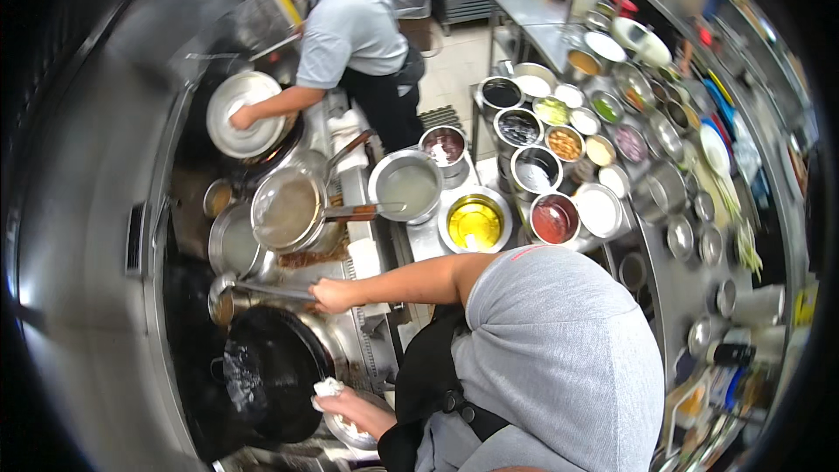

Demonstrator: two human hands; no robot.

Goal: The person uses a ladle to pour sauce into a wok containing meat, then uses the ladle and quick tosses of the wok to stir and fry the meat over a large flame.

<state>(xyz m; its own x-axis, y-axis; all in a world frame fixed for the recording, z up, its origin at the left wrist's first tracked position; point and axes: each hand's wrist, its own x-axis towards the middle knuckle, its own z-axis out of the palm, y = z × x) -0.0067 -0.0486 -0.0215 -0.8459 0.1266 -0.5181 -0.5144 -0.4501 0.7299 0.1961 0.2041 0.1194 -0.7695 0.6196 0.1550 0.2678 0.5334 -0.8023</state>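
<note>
We see our right hand (330,295) closed around the long metal handle of a steel ladle (222,297), whose round bowl hangs over the stove edge just above the black wok (275,371). Our left hand (345,405) pinches a crumpled white cloth (327,387) against the wok's near rim; the wok is wide, dark and glossy, with a patch of bubbling water on its left side. Beyond the ladle sits a dull steel pot of pale liquid (236,245), and above it a shiny pan of cloudy brown broth (287,210). To the right, round steel bowls crowd the counter: one of yellow oil (474,221), one of red sauce (554,218), one of greyish water (408,185). Farther up the line another person (350,31) in a grey shirt presses a hand on a round metal lid (245,114).
</note>
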